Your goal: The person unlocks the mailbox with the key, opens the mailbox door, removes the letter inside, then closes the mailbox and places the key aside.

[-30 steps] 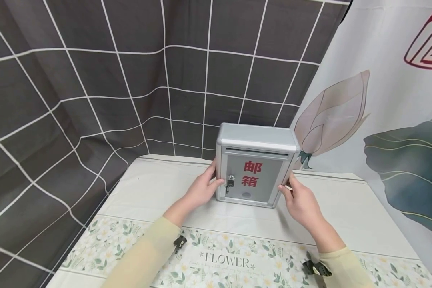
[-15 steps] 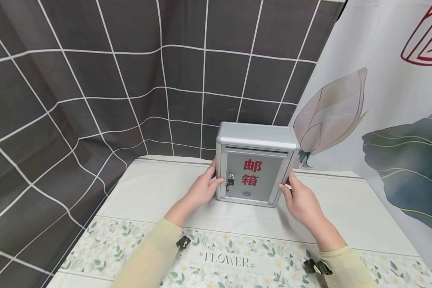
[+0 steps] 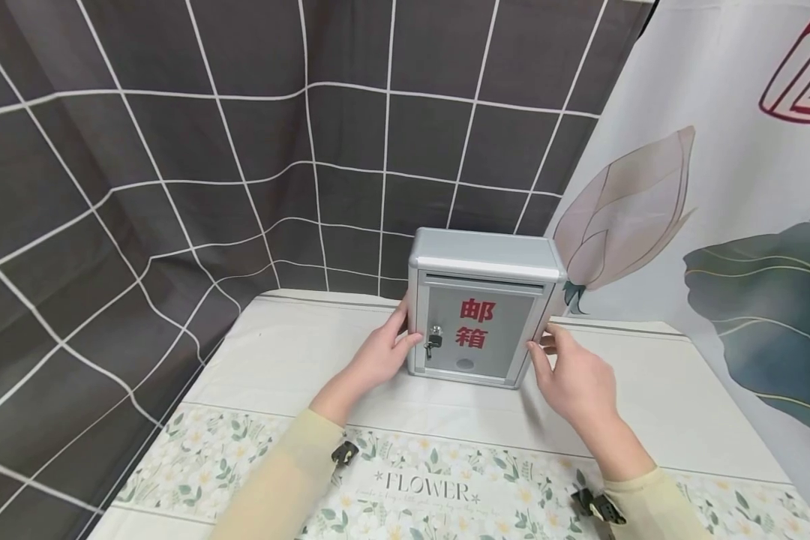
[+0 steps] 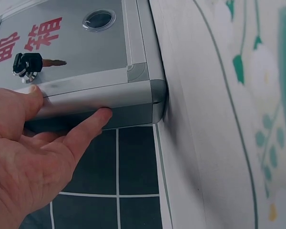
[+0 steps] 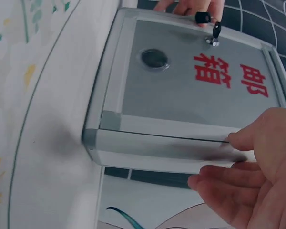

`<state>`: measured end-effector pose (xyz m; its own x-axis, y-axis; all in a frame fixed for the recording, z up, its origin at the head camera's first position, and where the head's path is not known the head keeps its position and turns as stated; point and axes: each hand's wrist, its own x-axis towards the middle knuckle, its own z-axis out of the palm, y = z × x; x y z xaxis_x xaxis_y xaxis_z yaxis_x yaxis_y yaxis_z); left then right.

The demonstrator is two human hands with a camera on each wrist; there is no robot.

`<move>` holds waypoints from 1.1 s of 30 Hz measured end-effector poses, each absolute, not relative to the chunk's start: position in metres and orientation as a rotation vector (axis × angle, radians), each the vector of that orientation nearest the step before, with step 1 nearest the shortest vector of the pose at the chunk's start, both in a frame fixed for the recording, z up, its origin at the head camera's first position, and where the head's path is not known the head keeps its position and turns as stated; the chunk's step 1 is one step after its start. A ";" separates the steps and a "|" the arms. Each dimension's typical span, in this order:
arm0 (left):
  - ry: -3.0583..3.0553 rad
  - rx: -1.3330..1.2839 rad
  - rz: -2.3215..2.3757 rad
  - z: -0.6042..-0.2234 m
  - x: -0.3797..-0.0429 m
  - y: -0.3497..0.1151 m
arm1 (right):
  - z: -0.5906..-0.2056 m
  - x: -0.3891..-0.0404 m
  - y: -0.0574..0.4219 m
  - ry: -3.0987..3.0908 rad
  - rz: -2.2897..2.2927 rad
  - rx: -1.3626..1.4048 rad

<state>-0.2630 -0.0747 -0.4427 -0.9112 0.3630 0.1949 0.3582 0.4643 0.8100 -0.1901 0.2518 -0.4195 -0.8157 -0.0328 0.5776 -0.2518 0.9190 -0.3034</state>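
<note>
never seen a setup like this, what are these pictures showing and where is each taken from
No machine, only a person's bare left hand and right hand. The wide pictures come from a camera on the head, looking down; the closeups from cameras on each wrist. A grey box with red writing stands upright on a flower-print tablecloth, a key at its lock. The left hand grips the box's left side. The right is at the opposite side, thumb by the front edge; whether its fingers touch is unclear.
</note>
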 end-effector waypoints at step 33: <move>2.607 0.686 1.531 -0.441 -0.263 -0.080 | -0.426 -0.188 0.189 -2.444 0.432 0.413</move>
